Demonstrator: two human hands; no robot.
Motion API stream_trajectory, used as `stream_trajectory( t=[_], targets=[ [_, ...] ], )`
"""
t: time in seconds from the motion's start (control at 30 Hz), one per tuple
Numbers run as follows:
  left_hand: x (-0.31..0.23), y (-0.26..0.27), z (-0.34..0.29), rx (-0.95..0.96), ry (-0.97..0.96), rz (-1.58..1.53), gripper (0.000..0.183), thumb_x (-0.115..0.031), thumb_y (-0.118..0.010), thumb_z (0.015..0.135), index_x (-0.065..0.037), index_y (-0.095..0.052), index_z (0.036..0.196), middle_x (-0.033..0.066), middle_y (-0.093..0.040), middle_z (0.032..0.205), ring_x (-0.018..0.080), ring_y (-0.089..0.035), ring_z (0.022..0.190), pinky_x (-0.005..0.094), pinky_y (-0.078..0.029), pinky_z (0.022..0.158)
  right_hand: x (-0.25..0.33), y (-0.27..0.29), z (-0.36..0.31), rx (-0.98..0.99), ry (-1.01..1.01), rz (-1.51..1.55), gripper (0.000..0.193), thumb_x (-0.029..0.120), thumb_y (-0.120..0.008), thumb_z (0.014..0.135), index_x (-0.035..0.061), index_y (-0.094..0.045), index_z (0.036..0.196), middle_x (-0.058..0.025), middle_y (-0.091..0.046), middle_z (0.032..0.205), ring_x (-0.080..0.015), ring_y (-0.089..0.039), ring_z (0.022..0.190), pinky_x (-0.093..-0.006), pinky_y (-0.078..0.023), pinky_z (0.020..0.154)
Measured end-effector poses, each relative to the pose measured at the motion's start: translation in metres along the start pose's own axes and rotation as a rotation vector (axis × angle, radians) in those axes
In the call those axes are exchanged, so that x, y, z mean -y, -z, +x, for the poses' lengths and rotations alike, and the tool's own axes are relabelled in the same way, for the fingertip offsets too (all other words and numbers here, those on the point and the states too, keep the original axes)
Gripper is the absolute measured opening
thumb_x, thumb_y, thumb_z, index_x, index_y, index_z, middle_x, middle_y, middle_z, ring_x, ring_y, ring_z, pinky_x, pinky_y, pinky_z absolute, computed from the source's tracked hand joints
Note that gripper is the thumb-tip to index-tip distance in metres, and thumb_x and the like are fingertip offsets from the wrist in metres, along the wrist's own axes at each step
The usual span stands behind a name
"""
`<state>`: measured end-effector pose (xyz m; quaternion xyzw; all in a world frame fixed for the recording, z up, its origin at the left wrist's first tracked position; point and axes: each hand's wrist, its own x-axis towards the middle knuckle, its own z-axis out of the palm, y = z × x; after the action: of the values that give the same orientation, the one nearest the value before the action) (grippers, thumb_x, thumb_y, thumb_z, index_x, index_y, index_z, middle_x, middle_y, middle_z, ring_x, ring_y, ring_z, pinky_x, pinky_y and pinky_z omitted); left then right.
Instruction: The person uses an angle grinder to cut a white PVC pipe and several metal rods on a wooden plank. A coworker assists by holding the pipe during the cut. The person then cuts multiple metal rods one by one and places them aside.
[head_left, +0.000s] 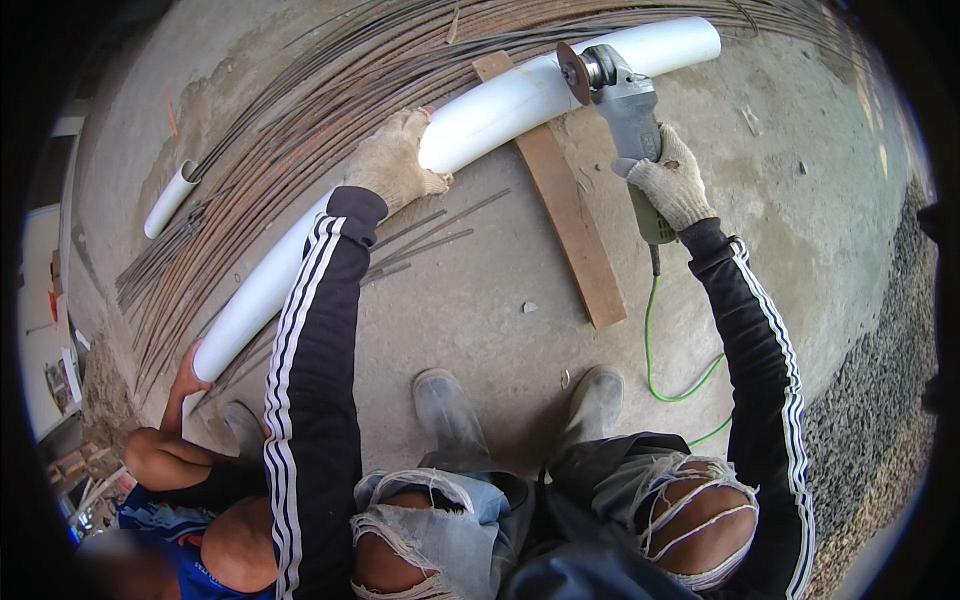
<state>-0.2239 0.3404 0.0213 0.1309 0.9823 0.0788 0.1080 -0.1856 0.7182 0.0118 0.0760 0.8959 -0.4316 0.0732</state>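
Note:
My left hand (388, 168), in a knitted work glove, is closed around a long white plastic pipe (500, 120) that lies slantwise ahead of me. The glove hides the stretch where the pipe's upper and lower parts meet, so I cannot tell whether it is one piece. An angle grinder (630, 118) is held by its body in my gloved right hand (672, 180). Its brown disc (573, 73) stands upright beside or over the pipe; contact cannot be told. A co-worker's bare hand (190, 375) grips the pipe's lower left end.
Beneath the pipe lies a wooden plank (572, 235). Rusty steel rods (225, 215) spread over the concrete floor, with a short white pipe piece (170, 200) at left. A green cord (652, 350) trails from the grinder near my boots (598, 398). Gravel (870, 400) borders the right side.

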Motion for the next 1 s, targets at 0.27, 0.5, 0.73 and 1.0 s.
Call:
stream_trajectory(
  t=[0.27,0.5,0.73,1.0],
  targets=[
    [0.003,-0.004,0.003,-0.02,-0.027,-0.01,0.095,-0.045,-0.093,0.076,-0.006,-0.052,0.153,0.0181,-0.063,0.141,0.0334,-0.068,0.126,0.0472,-0.059,0.105,-0.005,-0.003,0.002,0.012,-0.032,-0.013,0.067,0.04,-0.086,0.076,0.0033,-0.063,0.127,-0.0145,-0.074,0.106,-0.0245,-0.073,0.088,-0.0401,-0.061,0.082],
    [0.002,-0.001,0.005,-0.027,-0.016,0.0,0.096,-0.045,-0.092,0.077,-0.005,-0.051,0.154,0.0181,-0.063,0.141,0.0326,-0.067,0.128,0.046,-0.058,0.106,-0.003,-0.004,0.001,0.012,-0.078,-0.069,0.065,0.04,-0.085,0.077,0.0029,-0.062,0.125,-0.0148,-0.073,0.108,-0.0246,-0.072,0.087,-0.0404,-0.06,0.081],
    [-0.003,0.003,0.005,-0.032,-0.001,0.0,0.095,-0.039,-0.094,0.076,-0.005,-0.05,0.153,0.0164,-0.063,0.141,0.0313,-0.067,0.128,0.0423,-0.057,0.107,-0.01,-0.006,-0.004,0.023,-0.04,0.012,0.058,0.037,-0.082,0.078,0.0033,-0.063,0.123,-0.0131,-0.072,0.104,-0.0232,-0.071,0.086,-0.0394,-0.059,0.08],
    [0.0,0.004,0.01,-0.029,0.008,-0.016,0.093,-0.035,-0.097,0.074,-0.005,-0.052,0.15,0.0166,-0.064,0.141,0.032,-0.067,0.127,0.0418,-0.057,0.107,-0.019,-0.008,-0.004,0.043,-0.031,0.099,0.053,0.036,-0.081,0.08,0.003,-0.063,0.117,-0.0117,-0.07,0.099,-0.0221,-0.069,0.083,-0.0388,-0.059,0.078]
  ],
)
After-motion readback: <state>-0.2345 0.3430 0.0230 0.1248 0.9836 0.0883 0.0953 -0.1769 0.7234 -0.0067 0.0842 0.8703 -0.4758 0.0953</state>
